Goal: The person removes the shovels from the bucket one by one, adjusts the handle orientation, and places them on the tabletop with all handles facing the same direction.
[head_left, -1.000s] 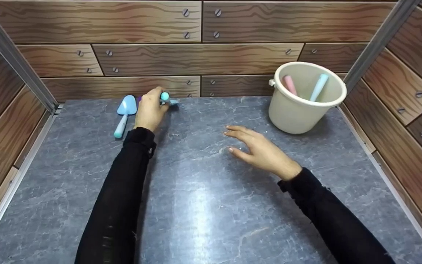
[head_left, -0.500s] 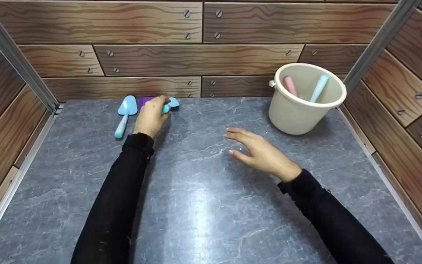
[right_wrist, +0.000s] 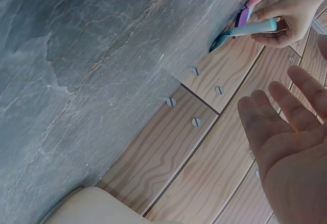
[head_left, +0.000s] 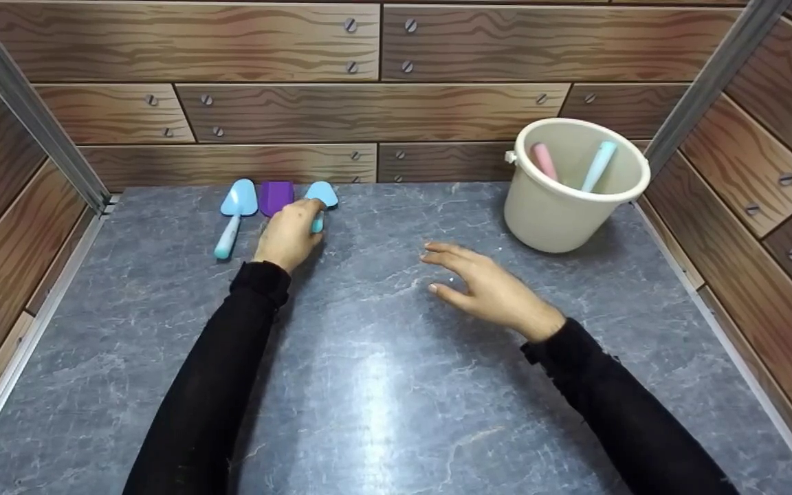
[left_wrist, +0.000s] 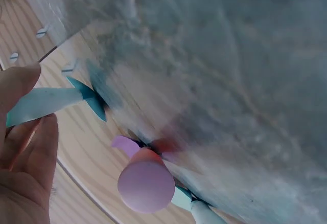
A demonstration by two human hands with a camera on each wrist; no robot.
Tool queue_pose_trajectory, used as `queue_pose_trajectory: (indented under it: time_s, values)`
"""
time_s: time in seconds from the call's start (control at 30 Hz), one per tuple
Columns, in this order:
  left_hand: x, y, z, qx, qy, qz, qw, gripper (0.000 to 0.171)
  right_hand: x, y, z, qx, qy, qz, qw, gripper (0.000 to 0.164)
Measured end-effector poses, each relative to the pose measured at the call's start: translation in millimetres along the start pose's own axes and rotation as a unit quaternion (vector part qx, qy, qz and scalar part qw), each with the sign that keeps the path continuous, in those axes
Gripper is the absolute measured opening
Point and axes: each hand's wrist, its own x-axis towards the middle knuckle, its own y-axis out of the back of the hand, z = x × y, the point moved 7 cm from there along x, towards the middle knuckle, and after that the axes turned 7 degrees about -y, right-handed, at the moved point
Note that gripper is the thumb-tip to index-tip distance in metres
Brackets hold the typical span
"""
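A person's left hand pinched the handle of a blue shovel between thumb and fingers, the blade pointing ahead toward a plank-patterned wall. Just left of that blade, on a gray marbled table, lay a purple shovel; farther left of the hand was a second blue shovel. The right hand, fingers loosely spread, hovered well apart, grasping nothing. Beyond it to the right stood a cream bucket, a pink handle and a pale blue handle showing inside.

The light pinch looked liable to let the tool roll or twist if thumb and fingers parted unevenly. The left hand's side, so near the purple shovel, could have knocked it crooked, and the wall ahead seemed to leave the blade little room to slide.

From above, the left hand hid much of the held handle and the purple shovel's grip. Whether the held blade fully touched the table could not be told. The bucket concealed its tools' lower ends and was cut off below the right hand in that wrist's view.
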Motion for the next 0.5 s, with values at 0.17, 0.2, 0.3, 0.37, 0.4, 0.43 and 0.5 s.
queue_pose_trajectory:
  time_s: [0.17,0.2,0.3,0.37,0.4,0.43,0.5]
  values:
    - [-5.5,-5.1,2.8,0.008,0.008,-0.024,0.9996,0.043,0,-1,0,-0.001,0.003,-0.001,1.000,0.055]
    - [-6.7,-6.1,3.8,0.007,0.008,-0.031,0.9995,0.043,0,-1,0,-0.001,0.003,-0.001,1.000,0.054]
    - [-9.9,-8.8,6.5,0.007,0.006,-0.048,0.9988,0.041,-1,-2,0,0.002,0.003,-0.005,1.000,0.054]
    - [-11.2,-10.2,8.6,0.010,-0.001,-0.055,0.9984,0.039,-1,-2,0,0.003,0.003,-0.007,1.000,0.055]
    - [-12.0,-10.5,9.4,0.011,-0.002,-0.058,0.9982,0.039,-1,-2,0,0.003,0.003,-0.007,1.000,0.055]
    - [-12.4,-10.8,10.1,0.011,-0.002,-0.060,0.9981,0.039,0,-2,0,0.002,0.004,-0.008,1.000,0.055]
    - [-12.9,-11.2,11.6,0.011,-0.002,-0.064,0.9979,0.041,0,-1,-1,0.001,0.004,-0.010,1.000,0.055]
